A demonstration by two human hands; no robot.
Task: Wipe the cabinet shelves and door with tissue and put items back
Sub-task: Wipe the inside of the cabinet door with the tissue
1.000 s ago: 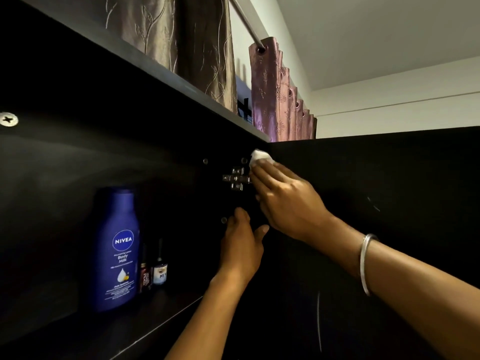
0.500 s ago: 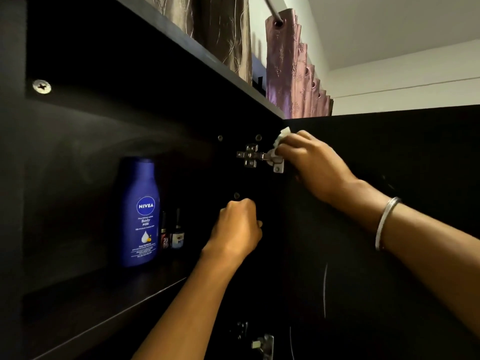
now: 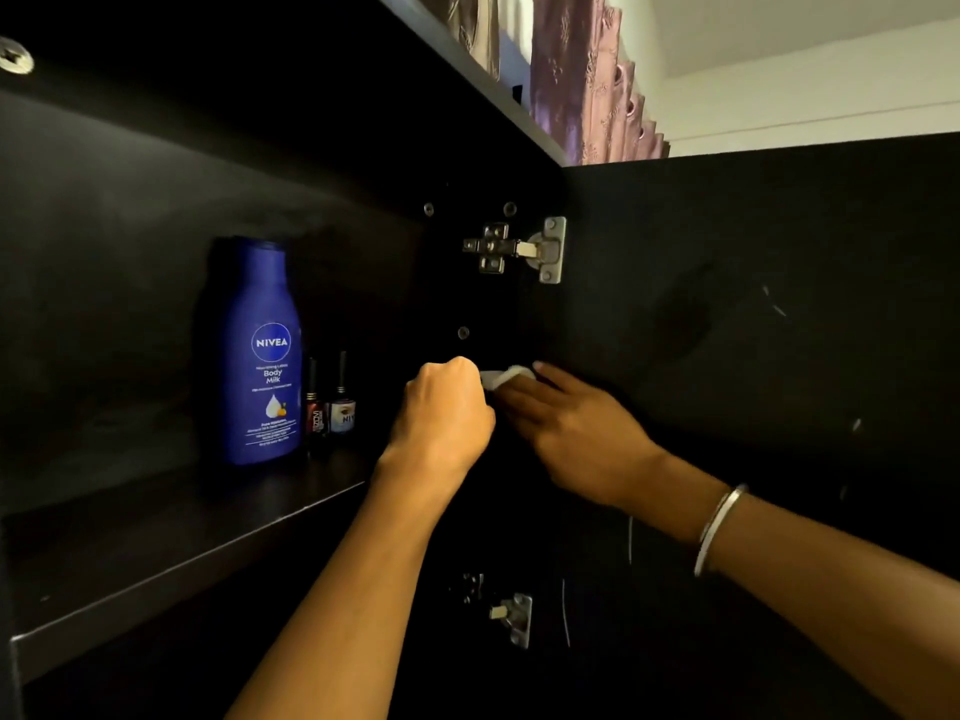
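The black cabinet stands open, its door (image 3: 753,330) swung out to the right. My right hand (image 3: 576,428) holds a wad of white tissue (image 3: 506,377) at its fingertips against the hinge side of the door, below the upper hinge (image 3: 524,249). My left hand (image 3: 447,407) is curled into a fist just left of the tissue, touching it; nothing shows inside the fist. On the shelf (image 3: 171,543) a blue Nivea body milk bottle (image 3: 260,356) stands upright, with two small nail polish bottles (image 3: 330,402) to its right.
A lower hinge (image 3: 514,618) sits beneath my forearms. Purple-brown curtains (image 3: 587,80) hang beyond the cabinet top, with white wall and ceiling to the right. A screw head (image 3: 14,57) shows at the top left. The shelf front left of the bottle is bare.
My right hand has slid the tissue down from the upper hinge to the middle of the door's hinge side, uncovering that hinge. My left hand stays fisted, now beside the tissue.
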